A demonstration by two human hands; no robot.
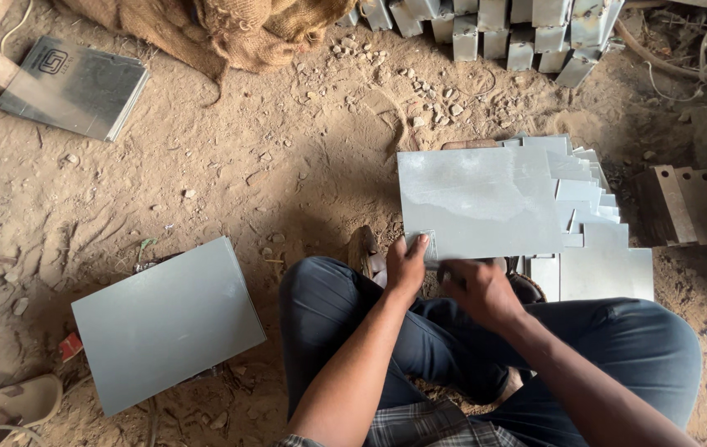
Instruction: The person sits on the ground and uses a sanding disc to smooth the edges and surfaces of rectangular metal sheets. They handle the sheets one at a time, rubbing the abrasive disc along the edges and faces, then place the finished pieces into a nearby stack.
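**Grey sheet held over a stack on dirt floor**

Around: sandy ground [287, 165] with small stones, brown sack [237, 29] at top, row of metal channels [519, 29], separate grey stack [167, 323] at left, sandal [6, 406] in corner. Flat grey metal sheet [477, 203], rectangular, dull with pale smears, lying on stepped sheet pile [593, 223] before crossed knees. Left hand [407, 266] pinching near corner, thumb on top. Right hand [481, 290] curled at near edge; grip not clear.

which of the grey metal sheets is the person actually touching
The large grey sheet atop the stack right of centre: both the left hand and right hand grip its near edge. The sheets lower left and upper left lie untouched.
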